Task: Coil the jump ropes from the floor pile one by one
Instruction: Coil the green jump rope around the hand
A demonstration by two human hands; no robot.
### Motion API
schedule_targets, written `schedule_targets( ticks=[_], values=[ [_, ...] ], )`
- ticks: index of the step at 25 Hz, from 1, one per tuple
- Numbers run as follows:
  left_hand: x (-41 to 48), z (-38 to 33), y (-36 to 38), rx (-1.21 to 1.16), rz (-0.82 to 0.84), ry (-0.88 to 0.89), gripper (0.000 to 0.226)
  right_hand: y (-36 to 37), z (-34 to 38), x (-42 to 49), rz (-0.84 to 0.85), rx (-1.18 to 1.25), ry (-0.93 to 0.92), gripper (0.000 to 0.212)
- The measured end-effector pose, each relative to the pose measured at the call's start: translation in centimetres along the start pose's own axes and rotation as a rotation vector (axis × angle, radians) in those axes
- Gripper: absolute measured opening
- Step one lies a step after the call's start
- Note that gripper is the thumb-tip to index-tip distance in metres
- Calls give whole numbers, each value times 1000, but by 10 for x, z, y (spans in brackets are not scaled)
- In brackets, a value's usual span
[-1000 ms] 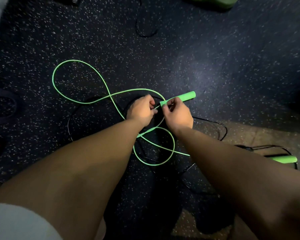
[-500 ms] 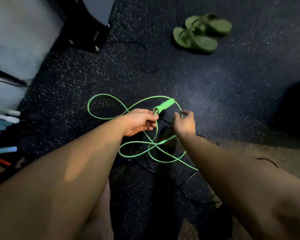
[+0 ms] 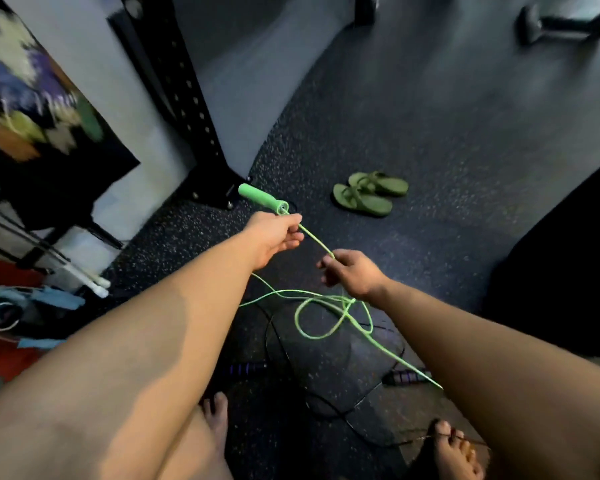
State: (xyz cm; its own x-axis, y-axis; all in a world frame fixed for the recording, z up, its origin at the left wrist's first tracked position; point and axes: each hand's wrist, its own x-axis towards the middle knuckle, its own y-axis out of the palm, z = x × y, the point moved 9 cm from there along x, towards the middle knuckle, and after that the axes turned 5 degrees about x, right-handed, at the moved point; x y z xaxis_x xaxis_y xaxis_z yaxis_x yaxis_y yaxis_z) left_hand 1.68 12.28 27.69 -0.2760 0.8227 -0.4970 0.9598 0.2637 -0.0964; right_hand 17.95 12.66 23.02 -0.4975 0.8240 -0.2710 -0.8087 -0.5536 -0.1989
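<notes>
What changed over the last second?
The left hand took the green rope just below its handle and raised it; the right hand slid away along it, pulling it taut between them. Both hands still hold it; the black rope stays on the floor.

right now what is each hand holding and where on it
Both hold the green jump rope: the left hand grips it just below the green handle, the right hand pinches it farther along.
</notes>
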Motion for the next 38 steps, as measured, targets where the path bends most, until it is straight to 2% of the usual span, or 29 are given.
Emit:
schedule_targets(
  ticks=[5,8,10,12,15,19,22,24,28,31,34,38],
  values=[
    [-52,-33,-19,160,2,-63,20,-49,108,-38,-189,-120,-282,19],
    [-69,-44,-16,287,-5,33,25,-49,161,-56,-131,-259,-376,14],
    [-78,-54,-2,270,34,136,23,-48,173,-60,-103,-388,-388,15],
    [-87,-65,22,163,199,189,34,-50,174,-61,-106,-453,-384,16],
    [-97,-70,53,105,453,157,43,-59,179,-61,-161,-473,-378,19],
    [-90,-82,50,241,387,186,51,-78,184,-55,-216,-425,-385,15],
    [-87,-103,41,163,366,229,56,-91,168,-50,-108,-171,-302,15],
    [-88,-106,42,186,375,235,54,-94,161,-51,-56,-133,-295,16],
    [-97,-91,58,306,481,170,59,-111,166,-55,-190,-139,-369,22],
    [-114,-95,73,165,636,146,64,-115,160,-56,-215,-137,-349,22],
    [-128,-105,81,-72,723,139,71,-93,141,-59,-113,-127,-216,34],
    [-128,-102,84,-147,679,124,85,-61,118,-62,-13,-216,-122,39]
  ],
)
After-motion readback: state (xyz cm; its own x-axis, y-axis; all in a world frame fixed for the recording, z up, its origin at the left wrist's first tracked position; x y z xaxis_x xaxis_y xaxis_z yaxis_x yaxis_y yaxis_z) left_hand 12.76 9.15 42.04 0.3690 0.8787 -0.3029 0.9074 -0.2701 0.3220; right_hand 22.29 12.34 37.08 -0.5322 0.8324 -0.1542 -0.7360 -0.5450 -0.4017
